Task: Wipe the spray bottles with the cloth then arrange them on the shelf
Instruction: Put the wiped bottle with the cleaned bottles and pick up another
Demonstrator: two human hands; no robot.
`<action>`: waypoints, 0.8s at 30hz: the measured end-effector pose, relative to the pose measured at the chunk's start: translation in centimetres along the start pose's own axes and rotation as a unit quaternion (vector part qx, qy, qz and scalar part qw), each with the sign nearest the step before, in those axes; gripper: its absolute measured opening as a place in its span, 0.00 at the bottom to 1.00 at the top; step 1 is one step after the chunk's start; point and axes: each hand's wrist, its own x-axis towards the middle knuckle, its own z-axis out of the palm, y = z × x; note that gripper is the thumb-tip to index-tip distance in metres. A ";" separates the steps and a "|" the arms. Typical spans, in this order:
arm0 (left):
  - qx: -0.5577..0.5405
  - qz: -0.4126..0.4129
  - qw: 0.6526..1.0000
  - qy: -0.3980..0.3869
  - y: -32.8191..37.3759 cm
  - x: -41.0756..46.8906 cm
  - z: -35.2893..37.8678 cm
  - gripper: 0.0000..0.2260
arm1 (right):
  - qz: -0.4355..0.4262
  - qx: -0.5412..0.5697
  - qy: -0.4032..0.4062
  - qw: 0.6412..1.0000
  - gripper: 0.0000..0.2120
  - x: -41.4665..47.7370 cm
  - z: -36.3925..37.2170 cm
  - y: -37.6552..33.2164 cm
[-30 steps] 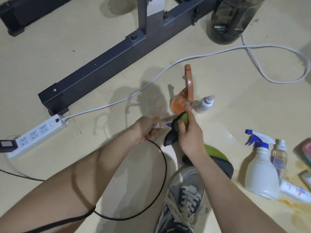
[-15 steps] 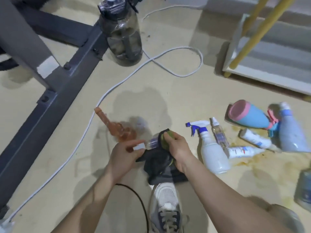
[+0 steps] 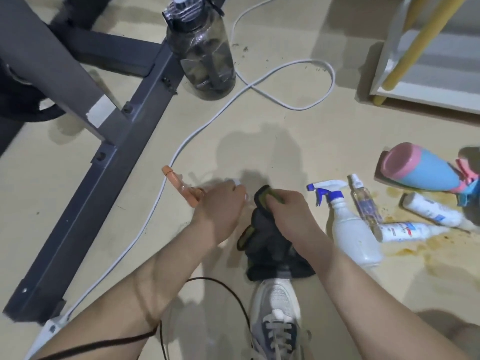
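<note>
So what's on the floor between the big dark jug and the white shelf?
A loop of white cable lies there, between jug and shelf, in the head view.

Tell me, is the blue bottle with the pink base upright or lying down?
Lying down. The blue bottle rests lengthwise on the floor, pink base facing left, trigger head at the right.

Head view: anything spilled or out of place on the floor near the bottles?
Yes. A yellow-brown puddle stains the beige floor at right, around a small white labelled bottle lying flat. The blue bottle with pink base lies toppled too.
</note>
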 end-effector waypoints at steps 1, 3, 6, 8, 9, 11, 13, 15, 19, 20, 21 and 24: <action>0.047 0.010 0.999 -0.025 0.4 0.2 -0.4 0.17 | 0.009 -0.005 -0.011 1.000 0.16 -0.2 -1.2 -0.6; 0.110 0.025 0.991 -0.069 1.2 0.6 -0.9 0.18 | 0.019 -0.014 -0.029 0.999 0.17 -0.5 -3.8 -1.4; 0.115 0.030 0.988 -0.094 1.6 1.6 -1.6 0.15 | 0.031 0.059 -0.070 0.995 0.20 -0.6 -7.0 -2.3; 0.083 0.034 0.992 -0.089 1.3 2.0 -2.2 0.17 | 0.042 0.099 -0.090 0.990 0.15 -0.9 -8.3 -2.6; 0.076 0.035 0.992 -0.093 1.1 2.1 -2.4 0.18 | 0.053 0.109 -0.093 0.988 0.15 -1.2 -8.7 -2.7; 0.076 0.021 0.991 -0.108 0.9 1.9 -2.6 0.18 | 0.077 0.135 -0.093 0.983 0.14 -1.8 -9.1 -2.4; 0.078 -0.004 0.990 -0.114 1.1 1.9 -2.6 0.16 | 0.105 0.161 -0.089 0.977 0.11 -2.5 -8.8 -2.0; 0.062 -0.028 0.991 -0.113 1.3 1.9 -2.5 0.12 | 0.141 0.198 -0.090 0.966 0.08 -3.1 -8.3 -1.4; -0.023 -0.048 0.994 -0.100 0.5 1.3 -2.1 0.10 | 0.161 0.212 -0.092 0.960 0.11 -3.8 -7.6 -0.7; -0.019 -0.046 0.995 -0.086 0.3 0.8 -2.0 0.11 | 0.156 0.206 -0.091 0.962 0.12 -4.0 -7.5 -0.6; -0.021 -0.053 0.996 -0.066 0.1 0.4 -2.0 0.11 | 0.152 0.202 -0.095 0.963 0.12 -4.2 -7.3 -0.6; -0.071 -0.019 0.996 -0.043 -0.8 -1.4 -2.7 0.19 | 0.138 0.181 -0.101 0.968 0.13 -4.8 -6.0 -0.7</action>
